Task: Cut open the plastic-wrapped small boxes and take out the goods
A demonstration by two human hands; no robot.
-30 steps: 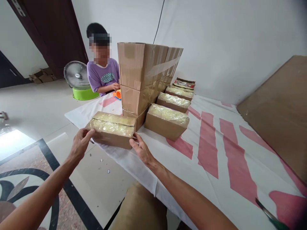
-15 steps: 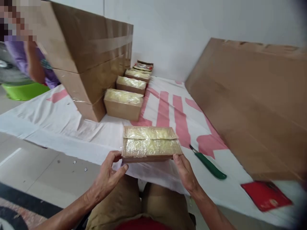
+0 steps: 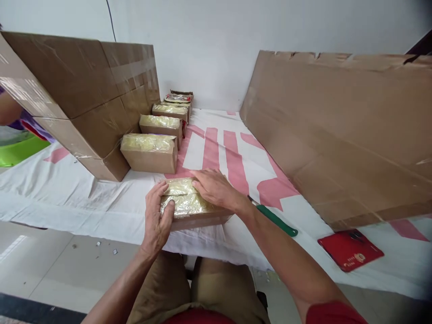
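A small cardboard box (image 3: 189,209) with a shiny plastic-wrapped top lies on the white and pink sheet (image 3: 216,153) right in front of me. My left hand (image 3: 157,216) grips the box's left end, thumb on top. My right hand (image 3: 216,188) lies flat across the top of the box, fingers stretched out and pressing on the plastic.
Several similar small boxes (image 3: 150,152) stand in a row toward the wall beside a tall stack of big taped cartons (image 3: 84,99). A large flat cardboard sheet (image 3: 337,130) leans at right. A green-handled knife (image 3: 275,220) and a red packet (image 3: 350,249) lie nearby. A person's sleeve (image 3: 20,119) shows at far left.
I carried the box from beside the carton stack to the sheet in front of me and set it down. My right hand moved from its end onto its top.
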